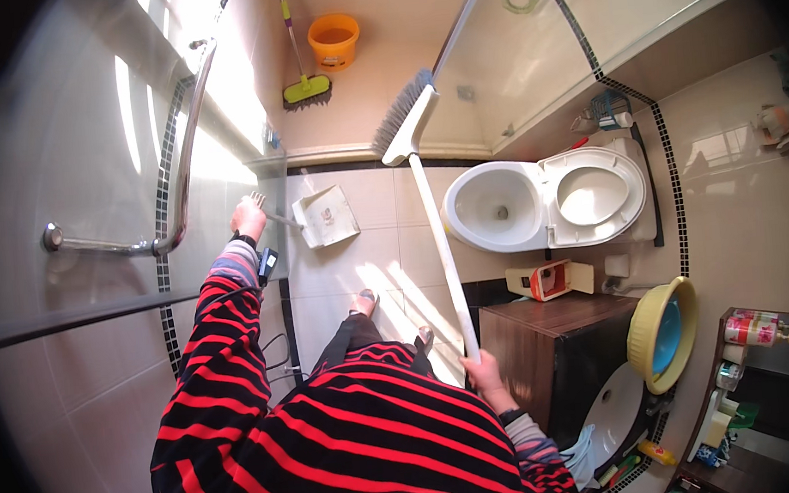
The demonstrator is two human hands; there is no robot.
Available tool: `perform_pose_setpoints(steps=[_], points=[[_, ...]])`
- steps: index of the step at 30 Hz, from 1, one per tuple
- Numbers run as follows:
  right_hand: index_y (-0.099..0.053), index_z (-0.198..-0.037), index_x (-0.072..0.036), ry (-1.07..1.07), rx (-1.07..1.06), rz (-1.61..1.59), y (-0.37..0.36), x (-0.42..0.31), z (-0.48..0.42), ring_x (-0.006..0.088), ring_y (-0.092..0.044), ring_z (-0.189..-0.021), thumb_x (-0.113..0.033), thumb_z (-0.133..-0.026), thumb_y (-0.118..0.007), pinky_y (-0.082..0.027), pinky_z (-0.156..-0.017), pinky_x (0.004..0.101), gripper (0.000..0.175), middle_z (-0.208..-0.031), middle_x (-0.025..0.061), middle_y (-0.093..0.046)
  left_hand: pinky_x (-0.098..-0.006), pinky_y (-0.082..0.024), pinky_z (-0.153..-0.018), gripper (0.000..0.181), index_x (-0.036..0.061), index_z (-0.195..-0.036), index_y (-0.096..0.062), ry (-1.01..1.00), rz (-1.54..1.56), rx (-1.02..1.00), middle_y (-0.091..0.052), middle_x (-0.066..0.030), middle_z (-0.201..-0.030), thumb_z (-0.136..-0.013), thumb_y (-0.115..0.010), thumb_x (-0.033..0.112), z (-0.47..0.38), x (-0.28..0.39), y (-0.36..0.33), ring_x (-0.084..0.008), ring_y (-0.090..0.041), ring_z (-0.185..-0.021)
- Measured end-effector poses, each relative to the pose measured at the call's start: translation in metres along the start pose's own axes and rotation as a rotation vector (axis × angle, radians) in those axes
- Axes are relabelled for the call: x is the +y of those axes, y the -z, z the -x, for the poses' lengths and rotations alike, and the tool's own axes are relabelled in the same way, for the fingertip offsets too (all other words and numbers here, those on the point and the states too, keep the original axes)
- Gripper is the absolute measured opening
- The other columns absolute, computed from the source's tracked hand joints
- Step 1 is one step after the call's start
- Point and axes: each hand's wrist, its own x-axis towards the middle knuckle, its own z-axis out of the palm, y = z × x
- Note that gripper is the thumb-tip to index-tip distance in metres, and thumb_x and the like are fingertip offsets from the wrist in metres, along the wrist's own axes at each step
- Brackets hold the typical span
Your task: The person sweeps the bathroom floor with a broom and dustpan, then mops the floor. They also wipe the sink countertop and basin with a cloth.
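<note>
In my left hand [248, 218] is the handle end of a long-handled dustpan [328, 215], whose white pan hangs over the floor tiles left of centre. My right hand [486, 375] grips the lower end of the white handle of a broom [445, 256]. The broom's head with grey bristles [401, 115] is raised at the far end, in front of the glass panel and left of the toilet.
An open toilet [496, 207] stands to the right, beside a brown wooden cabinet [522, 361]. A washbasin [612, 406] is at lower right. Beyond a low sill [339, 155] are an orange bucket [335, 42] and a green scrub brush [307, 88]. A metal grab bar [180, 173] runs along the left.
</note>
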Motion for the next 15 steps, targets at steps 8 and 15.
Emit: perform_pose_setpoints(steps=[8, 15], points=[[-0.049, -0.071, -0.006, 0.033, -0.026, -0.159, 0.008, -0.054, 0.057, 0.0064, -0.041, -0.036, -0.013, -0.075, -0.068, -0.030, -0.032, 0.0220, 0.021, -0.051, -0.0020, -0.045, -0.0378, -0.043, -0.083, 0.036, 0.0042, -0.107, -0.054, -0.240, -0.124, 0.447, -0.057, -0.0176, -0.098, -0.076, -0.061, 0.021, 0.011, 0.065, 0.020, -0.0317, -0.053, -0.098], [-0.055, -0.073, -0.004, 0.090, -0.165, -0.177, 0.000, -0.024, 0.025, 0.0088, -0.051, -0.055, -0.013, -0.073, -0.070, -0.042, -0.051, 0.0241, 0.017, -0.061, -0.0004, -0.053, -0.0382, -0.044, -0.080, 0.055, 0.0076, -0.108, -0.051, -0.546, 1.914, -1.433, -0.056, -0.0121, -0.105, -0.079, -0.056, 0.054, 0.093, 0.297, 0.075, -0.0234, -0.054, -0.097]])
